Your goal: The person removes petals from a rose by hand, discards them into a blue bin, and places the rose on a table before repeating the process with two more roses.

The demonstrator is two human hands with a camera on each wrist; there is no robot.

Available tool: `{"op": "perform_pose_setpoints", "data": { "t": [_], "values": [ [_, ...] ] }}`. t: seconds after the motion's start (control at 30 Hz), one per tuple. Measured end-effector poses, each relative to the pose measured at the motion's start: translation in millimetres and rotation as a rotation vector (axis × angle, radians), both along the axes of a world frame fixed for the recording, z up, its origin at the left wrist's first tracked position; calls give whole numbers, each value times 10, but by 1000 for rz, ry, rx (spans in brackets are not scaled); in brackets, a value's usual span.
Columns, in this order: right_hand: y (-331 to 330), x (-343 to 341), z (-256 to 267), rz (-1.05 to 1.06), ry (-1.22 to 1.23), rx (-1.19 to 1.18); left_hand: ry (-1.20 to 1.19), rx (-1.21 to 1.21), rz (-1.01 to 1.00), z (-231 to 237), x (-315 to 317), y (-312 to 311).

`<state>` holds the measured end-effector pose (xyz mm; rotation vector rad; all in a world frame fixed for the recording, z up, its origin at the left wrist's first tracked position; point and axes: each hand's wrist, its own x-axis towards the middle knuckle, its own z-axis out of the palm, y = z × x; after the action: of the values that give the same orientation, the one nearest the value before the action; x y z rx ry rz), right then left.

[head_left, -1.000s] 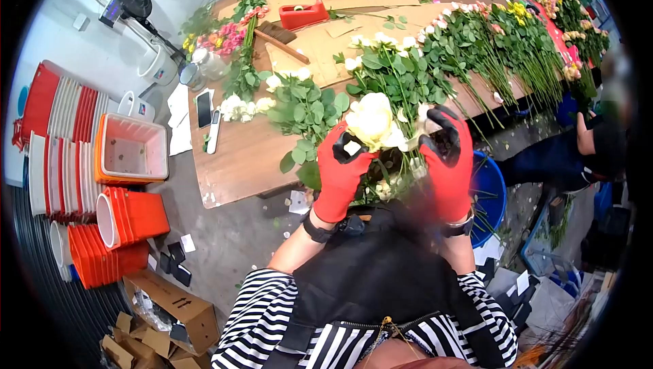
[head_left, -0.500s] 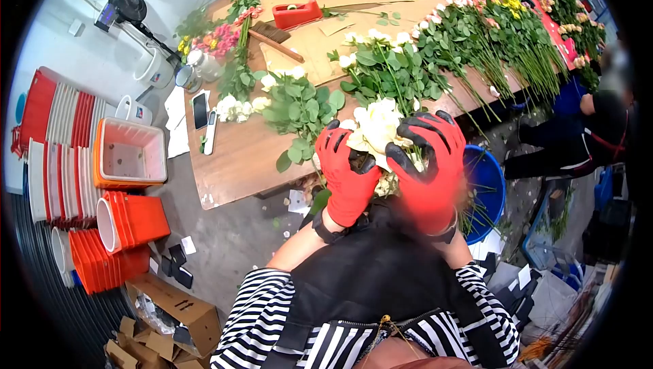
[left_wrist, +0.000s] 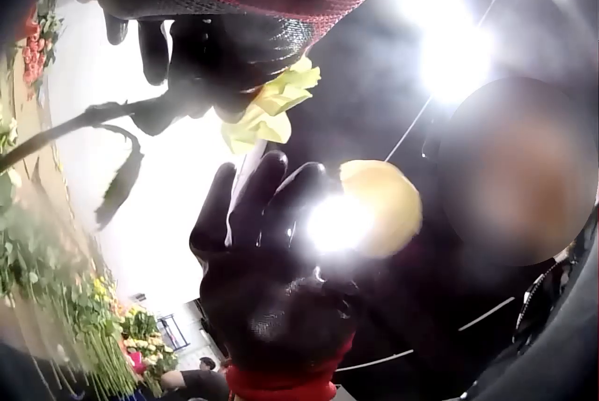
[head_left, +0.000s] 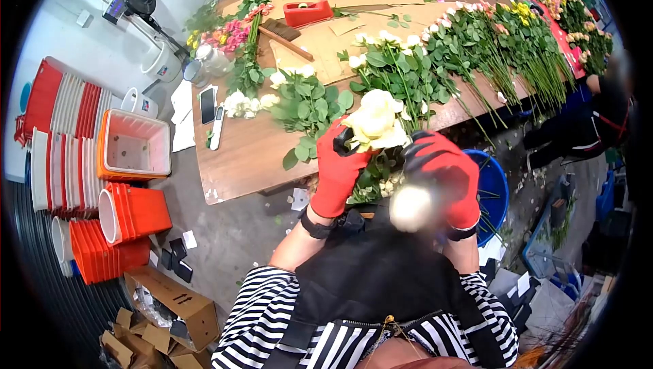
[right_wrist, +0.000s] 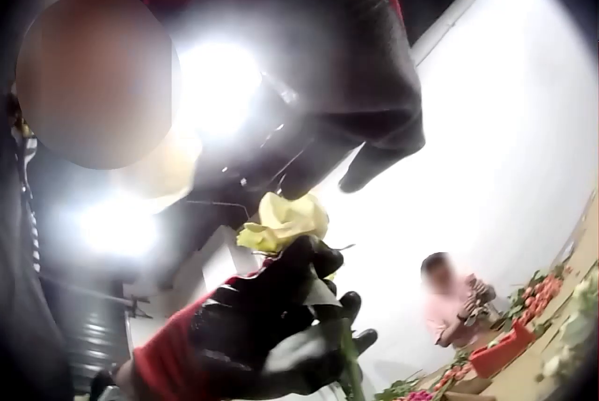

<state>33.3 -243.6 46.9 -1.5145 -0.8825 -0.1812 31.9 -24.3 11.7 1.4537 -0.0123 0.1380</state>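
The person's left hand [head_left: 337, 175], in a red knit glove with black-coated fingers, has its fingers curled round the green stem [right_wrist: 350, 359] of a large, full cream-white rose [head_left: 374, 121], gripping it just below the bloom. The rose is held in front of the person's black apron [head_left: 367, 267], near the close edge of the brown wooden worktop [head_left: 238, 158]. The person's right hand [head_left: 445, 175], gloved the same way, hovers at four o'clock from the rose; its fingers are loosely bent and a little spread, with nothing seen clasped in them. A blurred, rounded cream petal [head_left: 411, 208] shows beside the right hand, at five o'clock from the bloom; whether it touches the glove cannot be told. On the worktop, a leafy green bunch of small white roses [head_left: 398, 66] spreads at twelve o'clock from the held rose, and a long row of pink and yellow flowers [head_left: 483, 49] on green stems at two. A red plastic tape dispenser [head_left: 307, 15] stands at eleven o'clock, and a dark-screened phone [head_left: 207, 106] lies at nine. A round blue bucket [head_left: 498, 189] stands at four o'clock, beyond the right hand
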Motion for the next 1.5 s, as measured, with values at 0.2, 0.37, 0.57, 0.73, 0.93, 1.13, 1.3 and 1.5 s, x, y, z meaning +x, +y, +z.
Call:
{"op": "perform_pose_setpoints", "data": {
  "t": [0.2, 0.37, 0.57, 0.73, 0.93, 1.13, 1.3, 1.5],
  "values": [
    [181, -57, 177, -468, 338, 124, -84, 154, -17, -327, -1, -13],
    [370, -52, 102, -440, 265, 24, -79, 96, 19, -248, -79, -134],
    [436, -32, -87, -463, 397, 303, -68, 116, 14, -129, -169, -228],
    [371, 41, -661, -329, 786, 719, -190, 142, 55, -365, -205, -267],
    [-115, 157, -1148, -439, 619, 531, -24, -180, -130, -215, -187, -189],
    [-376, -54, -196, 196, 550, -62, 19, -314, 70, -490, -124, 47],
    [-270, -102, -308, -236, 522, -262, -497, 432, 169, -449, -47, 166],
    [228, -3, 207, -355, 190, -155, -89, -32, -113, -286, -145, 1]
  ]
}}
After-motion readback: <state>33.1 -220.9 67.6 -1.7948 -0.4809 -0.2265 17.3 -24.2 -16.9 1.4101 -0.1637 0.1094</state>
